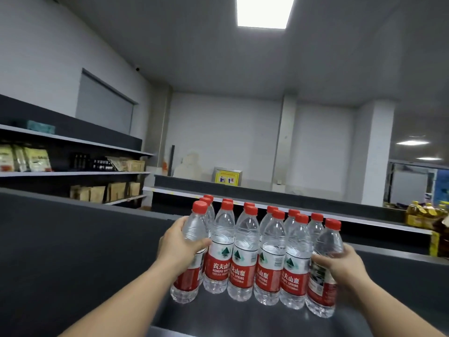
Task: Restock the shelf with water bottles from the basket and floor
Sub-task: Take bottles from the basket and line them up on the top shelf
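Several clear water bottles with red caps and red labels stand upright in two rows on a dark grey shelf (pixel 243 317) in front of me. My left hand (pixel 179 244) grips the leftmost front bottle (pixel 188 283) around its upper body. My right hand (pixel 340 262) is closed around the rightmost front bottle (pixel 323 293) at its middle. Between them the middle front bottles (pixel 243 263) stand close together, touching side by side. No basket or floor is in view.
A dark back panel (pixel 73 239) rises left of the bottles. Wall shelves (pixel 73 173) at the left hold packets and dark bottles. A further shelf (pixel 243 190) runs behind. Yellow oil bottles (pixel 422 212) stand at the right.
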{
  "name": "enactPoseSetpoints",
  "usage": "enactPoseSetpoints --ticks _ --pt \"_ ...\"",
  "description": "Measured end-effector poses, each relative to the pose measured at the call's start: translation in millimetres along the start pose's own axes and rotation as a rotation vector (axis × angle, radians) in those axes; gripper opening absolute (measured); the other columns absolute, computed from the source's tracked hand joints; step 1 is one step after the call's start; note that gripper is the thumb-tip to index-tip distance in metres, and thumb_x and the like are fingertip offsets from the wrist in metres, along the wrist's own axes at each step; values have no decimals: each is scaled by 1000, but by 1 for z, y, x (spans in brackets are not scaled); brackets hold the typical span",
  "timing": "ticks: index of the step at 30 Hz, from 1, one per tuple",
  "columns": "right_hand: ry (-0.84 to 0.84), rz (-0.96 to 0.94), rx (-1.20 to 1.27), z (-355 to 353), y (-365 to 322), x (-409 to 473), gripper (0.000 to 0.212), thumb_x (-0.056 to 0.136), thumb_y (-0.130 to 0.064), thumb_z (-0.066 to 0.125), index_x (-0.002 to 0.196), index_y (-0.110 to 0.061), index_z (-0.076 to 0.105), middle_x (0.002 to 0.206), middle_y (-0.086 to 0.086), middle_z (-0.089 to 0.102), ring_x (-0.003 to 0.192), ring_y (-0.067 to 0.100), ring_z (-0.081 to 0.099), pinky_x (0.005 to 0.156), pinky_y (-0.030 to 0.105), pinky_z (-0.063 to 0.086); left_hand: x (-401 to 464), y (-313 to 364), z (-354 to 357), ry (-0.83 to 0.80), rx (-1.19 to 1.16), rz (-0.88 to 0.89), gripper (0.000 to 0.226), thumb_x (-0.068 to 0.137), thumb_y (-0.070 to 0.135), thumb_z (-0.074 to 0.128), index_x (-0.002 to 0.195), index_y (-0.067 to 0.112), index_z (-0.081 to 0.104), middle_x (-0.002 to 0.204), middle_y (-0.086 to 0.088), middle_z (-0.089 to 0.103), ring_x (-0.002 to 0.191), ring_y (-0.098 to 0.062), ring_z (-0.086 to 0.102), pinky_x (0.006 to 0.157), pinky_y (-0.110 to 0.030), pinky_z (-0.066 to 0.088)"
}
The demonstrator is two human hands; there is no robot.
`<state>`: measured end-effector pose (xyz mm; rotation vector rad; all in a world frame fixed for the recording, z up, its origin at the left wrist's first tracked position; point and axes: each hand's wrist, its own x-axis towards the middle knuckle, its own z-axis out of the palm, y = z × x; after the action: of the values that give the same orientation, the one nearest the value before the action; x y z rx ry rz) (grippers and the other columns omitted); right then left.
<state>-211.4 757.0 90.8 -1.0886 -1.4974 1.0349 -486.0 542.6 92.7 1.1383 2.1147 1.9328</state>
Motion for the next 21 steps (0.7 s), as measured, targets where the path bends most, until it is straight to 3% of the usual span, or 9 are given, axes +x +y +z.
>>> enactPoseSetpoints --ticks 3,6,8,11,13,16,21 --pt "21 0 -3 1 1 8 50 70 -6 84 112 -10 56 97 14 70 84 37 69 82 54 55 7 -2 7 5 21 -4 49 66 33 86 103 36 54 85 21 59 79 -2 57 69 -30 45" --pt "20 12 -5 1 6 18 50 70 -7 84 112 -10 57 98 14 71 85 37 69 85 56 55 11 -3 14 -4 34 -2 47 67 35 85 101 36 53 81 22 58 75 2 55 60 -26 42" --pt "9 14 -15 -1 9 26 46 72 -9 83 110 -10 59 94 11 71 82 34 70 79 52 57 13 -4 17 -14 44 -6 50 67 37 84 107 35 53 85 21 59 79 -4 58 67 -30 45" --pt "-27 1 3 -4 11 31 42 74 -11 82 109 -10 59 89 6 69 76 28 69 63 38 54 14 -5 18 -17 60 -38 67 67 41 83 125 29 52 110 5 65 101 -21 62 87 -44 51" --pt "-50 22 19 -6 17 31 40 74 -10 82 107 -8 61 90 10 71 77 30 71 65 41 57 13 -7 17 -23 66 -49 75 65 42 84 129 27 49 117 0 62 105 -24 61 91 -49 50" --pt "-107 91 48 -9 36 27 40 72 -7 83 108 -5 65 95 17 75 83 37 73 84 55 57 4 -17 21 -52 29 -110 75 62 32 87 126 25 48 108 3 65 97 -20 63 87 -43 51" --pt "-130 121 84 -2 47 25 42 69 -11 85 105 -6 64 93 19 76 79 37 75 78 56 59 0 -35 27 -11 -14 -150 64 63 28 86 116 29 50 92 15 62 86 -11 60 74 -31 47"
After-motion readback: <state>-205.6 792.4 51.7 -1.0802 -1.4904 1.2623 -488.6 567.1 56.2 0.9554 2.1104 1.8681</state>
